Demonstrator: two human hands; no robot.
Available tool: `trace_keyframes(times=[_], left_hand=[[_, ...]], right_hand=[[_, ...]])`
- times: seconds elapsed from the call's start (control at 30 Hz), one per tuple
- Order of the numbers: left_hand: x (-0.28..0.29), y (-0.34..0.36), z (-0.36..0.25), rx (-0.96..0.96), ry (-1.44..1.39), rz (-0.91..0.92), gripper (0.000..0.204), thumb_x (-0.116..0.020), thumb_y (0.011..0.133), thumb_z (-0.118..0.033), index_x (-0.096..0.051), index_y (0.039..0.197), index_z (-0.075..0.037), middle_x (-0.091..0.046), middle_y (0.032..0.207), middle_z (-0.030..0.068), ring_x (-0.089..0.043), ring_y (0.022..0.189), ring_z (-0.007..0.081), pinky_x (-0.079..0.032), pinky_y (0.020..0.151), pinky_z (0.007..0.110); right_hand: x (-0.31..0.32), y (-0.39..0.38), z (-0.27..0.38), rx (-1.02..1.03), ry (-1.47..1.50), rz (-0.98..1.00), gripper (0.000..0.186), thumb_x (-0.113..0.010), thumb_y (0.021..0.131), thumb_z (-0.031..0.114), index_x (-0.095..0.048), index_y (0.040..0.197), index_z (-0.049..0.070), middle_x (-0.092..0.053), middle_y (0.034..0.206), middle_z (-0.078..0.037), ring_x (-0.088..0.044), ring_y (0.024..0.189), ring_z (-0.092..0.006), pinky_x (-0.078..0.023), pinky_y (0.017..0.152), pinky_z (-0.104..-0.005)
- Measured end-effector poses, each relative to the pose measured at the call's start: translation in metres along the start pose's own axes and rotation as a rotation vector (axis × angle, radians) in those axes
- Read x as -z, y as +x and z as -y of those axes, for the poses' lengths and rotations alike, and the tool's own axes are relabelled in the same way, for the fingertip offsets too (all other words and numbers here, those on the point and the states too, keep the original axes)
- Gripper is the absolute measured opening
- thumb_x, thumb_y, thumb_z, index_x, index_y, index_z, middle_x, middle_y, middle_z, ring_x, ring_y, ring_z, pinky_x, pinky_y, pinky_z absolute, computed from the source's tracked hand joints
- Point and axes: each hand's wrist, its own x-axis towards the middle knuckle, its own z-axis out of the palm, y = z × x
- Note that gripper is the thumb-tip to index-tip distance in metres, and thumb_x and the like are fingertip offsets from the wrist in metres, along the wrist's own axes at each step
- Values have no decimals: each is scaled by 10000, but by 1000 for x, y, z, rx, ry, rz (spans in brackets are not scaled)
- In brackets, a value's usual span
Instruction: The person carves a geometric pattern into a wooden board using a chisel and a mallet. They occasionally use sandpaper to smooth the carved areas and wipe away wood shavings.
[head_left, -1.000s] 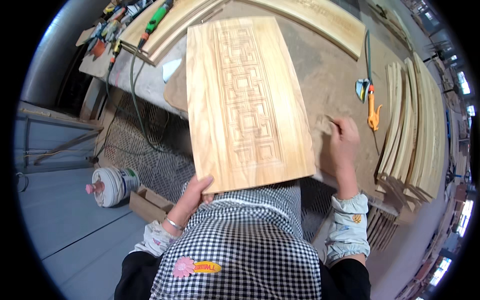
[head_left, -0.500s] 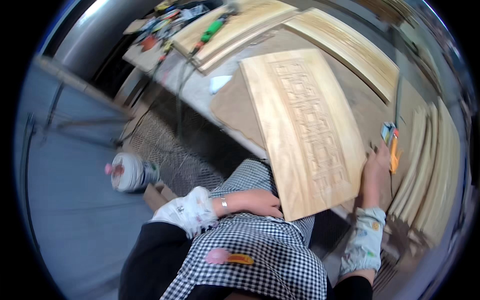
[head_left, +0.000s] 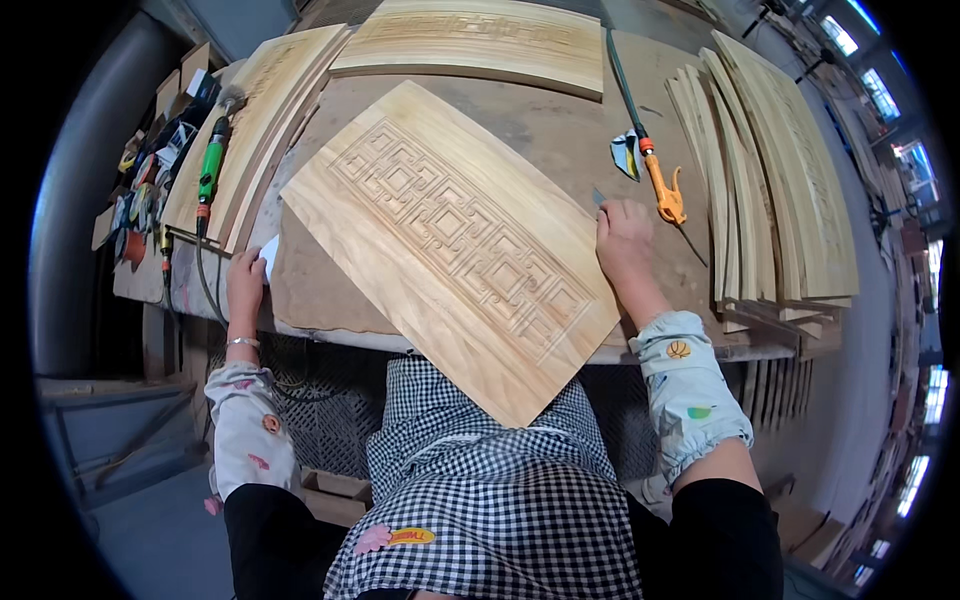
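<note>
At upper left, a green power tool [head_left: 212, 165] was rested on stacked panels [head_left: 262, 120], presumably for easy reach; at centre left, the left hand [head_left: 245, 285] was placed at the bench edge beside a white sheet [head_left: 268, 258], fingers curled; whether the sheet was gripped cannot be told; at centre, the carved panel [head_left: 450, 230] was laid slantwise on a brown board [head_left: 325, 300], pattern up, likely so the relief could be seen and reached; its near corner was set past the bench edge; right of centre, a small grey piece [head_left: 598, 196] was pinched in the clenched fingers of the right hand [head_left: 625, 240], just beside the panel; at upper right, an orange air gun [head_left: 662, 185] was laid, probably handy for that side; at far right, pale boards [head_left: 790, 170] were stacked closely, perhaps to save room.
</note>
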Motion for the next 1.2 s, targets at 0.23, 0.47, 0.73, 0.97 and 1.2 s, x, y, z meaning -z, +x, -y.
trace_keyframes(times=[0.23, 0.47, 0.73, 0.97, 1.2], left_hand=[[-7, 3, -7, 355, -567, 60, 231, -744, 863, -171, -693, 1037, -26, -674, 869, 27, -615, 791, 146, -507, 706, 331], [10, -8, -63, 541, -797, 127, 236, -744, 866, -148, -615, 1050, -77, -577, 810, -21, -555, 685, 104, -441, 601, 276], [-11, 6, -50, 369, -498, 139, 314, -710, 868, -150, -774, 1156, -43, -781, 1034, 135, -724, 953, 243, -552, 847, 380], [-43, 20, -30, 238, -537, 148, 218, -694, 939, -136, -779, 1088, -2, -777, 976, 46, -693, 916, 143, -546, 829, 312], [-41, 9, -32, 260, -788, 260, 297, -627, 1009, -115, -684, 1269, 15, -729, 1126, 52, -655, 1023, 129, -519, 916, 274]], right_hand=[[28, -11, -26, 44, -69, 65, 111, -591, 953, 122, -670, 938, 45, -655, 920, -153, -618, 920, -381, -493, 823, -513], [34, -11, -40, 5, -94, 139, 127, -607, 1017, 139, -692, 1034, 47, -669, 1015, -153, -620, 994, -364, -499, 871, -469], [50, -9, -11, -23, -48, 154, 176, -590, 1025, 177, -704, 1078, 54, -688, 1038, -154, -636, 1010, -361, -510, 873, -463], [21, -10, -29, 22, -38, -62, 101, -725, 868, 101, -702, 966, 96, -677, 957, -93, -629, 949, -330, -480, 824, -484], [21, 20, -47, -250, 31, -170, 354, -690, 934, 119, -601, 1269, 46, -624, 1132, -161, -574, 1143, -399, -467, 976, -517]])
